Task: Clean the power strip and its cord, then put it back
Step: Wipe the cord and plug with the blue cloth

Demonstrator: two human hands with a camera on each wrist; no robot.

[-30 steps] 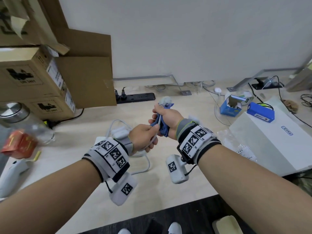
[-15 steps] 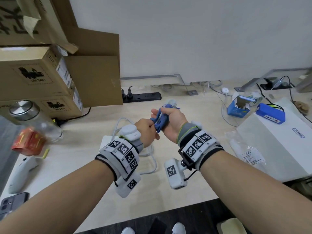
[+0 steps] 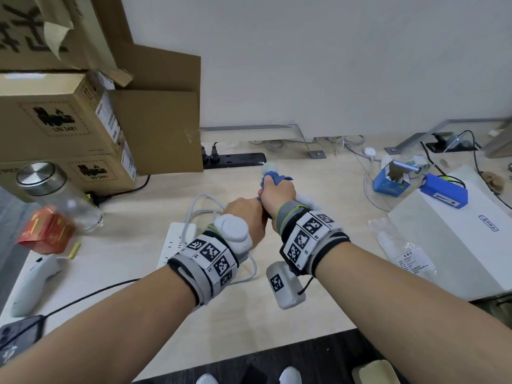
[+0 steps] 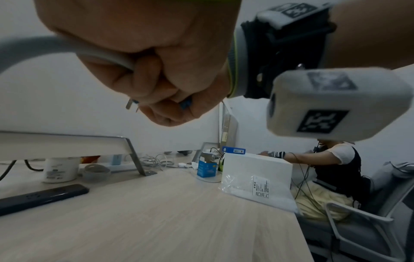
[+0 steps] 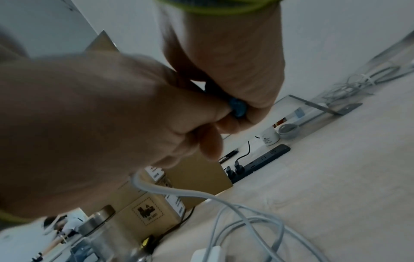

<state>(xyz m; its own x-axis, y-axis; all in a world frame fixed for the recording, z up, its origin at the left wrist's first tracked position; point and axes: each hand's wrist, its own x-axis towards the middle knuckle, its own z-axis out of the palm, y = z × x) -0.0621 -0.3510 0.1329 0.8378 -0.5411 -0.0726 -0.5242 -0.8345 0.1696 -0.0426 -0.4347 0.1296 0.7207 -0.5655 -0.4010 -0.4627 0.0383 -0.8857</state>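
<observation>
**Wiping the cord near its plug end**

Nearest the person, the white power strip (image 3: 177,242) is lying flat on the pale wood counter (image 3: 155,322), with its slack white cord (image 5: 226,200) looping loosely beside it. Just above, the left hand (image 3: 246,214) is clenching around the cord, steadying it. Touching it, the right hand (image 3: 277,194) is grasping a blue cleaning cloth (image 3: 273,180) wrapped around the cord's far end, where the rounded white plug (image 3: 270,168) is poking out; metal prongs (image 4: 130,104) are showing below the fist. Farther back, a black power strip (image 3: 235,159) is sitting against brown cardboard boxes (image 3: 69,128).

The likely risks: pulling hard could drag the white strip across the counter toward the glass jar (image 3: 58,198), or the prongs could snag the cloth and jab a palm.
</observation>
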